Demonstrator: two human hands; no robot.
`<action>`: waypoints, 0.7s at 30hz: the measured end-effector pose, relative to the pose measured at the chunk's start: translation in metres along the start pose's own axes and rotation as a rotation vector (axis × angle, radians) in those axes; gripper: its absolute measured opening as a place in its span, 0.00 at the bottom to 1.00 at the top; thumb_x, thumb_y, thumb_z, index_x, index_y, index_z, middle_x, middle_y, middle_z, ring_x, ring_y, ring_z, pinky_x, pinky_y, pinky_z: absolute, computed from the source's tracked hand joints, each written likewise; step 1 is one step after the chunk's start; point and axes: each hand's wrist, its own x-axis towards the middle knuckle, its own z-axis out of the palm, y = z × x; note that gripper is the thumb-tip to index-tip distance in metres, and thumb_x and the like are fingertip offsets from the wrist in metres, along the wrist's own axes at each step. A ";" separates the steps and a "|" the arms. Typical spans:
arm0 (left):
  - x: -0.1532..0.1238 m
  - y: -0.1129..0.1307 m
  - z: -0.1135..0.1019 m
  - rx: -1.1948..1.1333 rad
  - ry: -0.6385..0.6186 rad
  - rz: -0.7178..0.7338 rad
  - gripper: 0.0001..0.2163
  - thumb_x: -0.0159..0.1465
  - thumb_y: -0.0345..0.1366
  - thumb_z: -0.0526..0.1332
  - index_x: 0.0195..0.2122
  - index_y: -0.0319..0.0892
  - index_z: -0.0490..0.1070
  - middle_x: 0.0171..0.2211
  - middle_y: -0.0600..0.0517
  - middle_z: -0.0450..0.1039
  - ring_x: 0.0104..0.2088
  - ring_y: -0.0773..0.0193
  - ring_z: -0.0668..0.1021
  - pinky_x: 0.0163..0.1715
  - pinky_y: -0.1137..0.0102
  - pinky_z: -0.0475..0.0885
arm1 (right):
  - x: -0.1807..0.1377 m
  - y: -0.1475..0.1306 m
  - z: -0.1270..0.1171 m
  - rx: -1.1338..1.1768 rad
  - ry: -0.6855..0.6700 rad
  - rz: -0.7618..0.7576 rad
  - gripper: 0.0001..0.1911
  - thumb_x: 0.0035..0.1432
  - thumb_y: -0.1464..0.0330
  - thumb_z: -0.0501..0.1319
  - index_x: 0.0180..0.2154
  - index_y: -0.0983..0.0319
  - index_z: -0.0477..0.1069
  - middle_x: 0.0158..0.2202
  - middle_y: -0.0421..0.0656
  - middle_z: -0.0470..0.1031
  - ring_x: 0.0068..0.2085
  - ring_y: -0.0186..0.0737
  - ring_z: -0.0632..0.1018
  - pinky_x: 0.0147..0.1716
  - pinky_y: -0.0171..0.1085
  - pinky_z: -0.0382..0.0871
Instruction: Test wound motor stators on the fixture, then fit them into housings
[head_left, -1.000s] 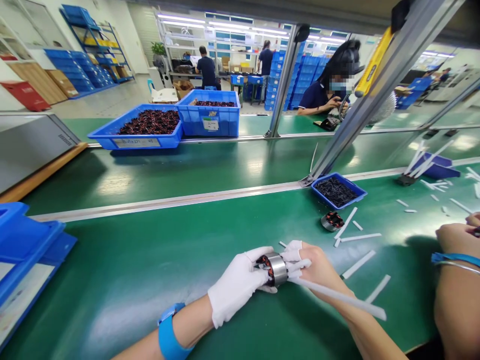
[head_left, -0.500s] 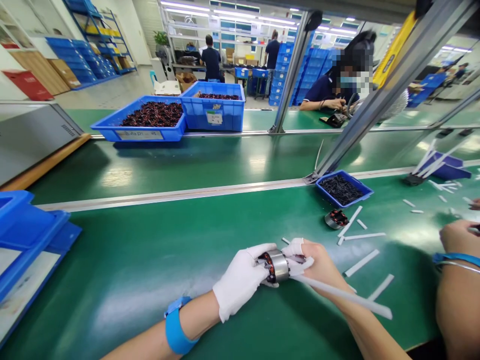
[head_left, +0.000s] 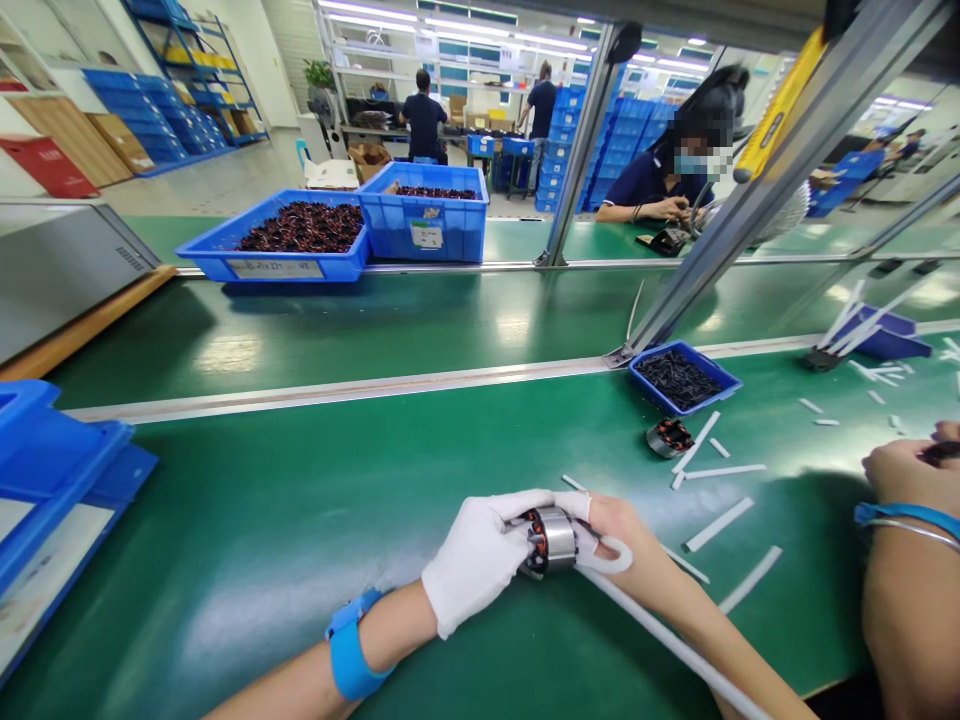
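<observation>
My left hand (head_left: 476, 560), in a white glove, wraps round the near-left side of a motor stator (head_left: 556, 538), a silver ring with copper windings and black insulation inside. My right hand (head_left: 611, 520), with white coverings on its fingertips, meets the stator's right end. Its fingers are closed about a long white strip (head_left: 660, 630), which curls into a small loop beside the palm and trails toward the lower right. The strip's upper end is hidden by the fingers. The stator is held on its side, just above the green table (head_left: 300, 520).
Another stator (head_left: 670, 438) lies near a blue tray of black slivers (head_left: 681, 378), with cut white strips (head_left: 720, 525) around. A co-worker's hand (head_left: 911, 470) is at the right edge. Blue bins (head_left: 427, 235) stand beyond; a metal post (head_left: 720, 190) slants across the right.
My right fingers have drawn in against the stator. The white strip now bends into a rounder loop, and its tail hangs lower, running out of the frame's bottom.
</observation>
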 end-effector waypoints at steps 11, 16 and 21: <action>-0.002 0.005 -0.001 0.099 -0.083 0.050 0.21 0.50 0.24 0.50 0.43 0.42 0.73 0.40 0.53 0.76 0.41 0.58 0.76 0.43 0.68 0.70 | -0.009 0.007 0.004 -0.176 0.027 -0.228 0.06 0.51 0.74 0.46 0.25 0.60 0.58 0.24 0.43 0.66 0.26 0.36 0.65 0.25 0.34 0.60; 0.000 -0.001 -0.001 0.093 -0.082 0.047 0.20 0.51 0.25 0.51 0.42 0.44 0.74 0.39 0.54 0.77 0.40 0.59 0.76 0.42 0.69 0.71 | -0.009 0.009 0.003 -0.203 0.066 -0.244 0.07 0.51 0.73 0.46 0.25 0.60 0.59 0.21 0.42 0.64 0.24 0.35 0.64 0.23 0.34 0.57; 0.000 0.002 0.000 0.106 -0.111 0.039 0.21 0.51 0.25 0.51 0.43 0.44 0.73 0.38 0.54 0.77 0.39 0.59 0.76 0.40 0.70 0.71 | -0.008 0.011 0.007 -0.180 0.088 -0.257 0.08 0.52 0.72 0.45 0.25 0.61 0.61 0.20 0.42 0.63 0.22 0.36 0.62 0.22 0.35 0.56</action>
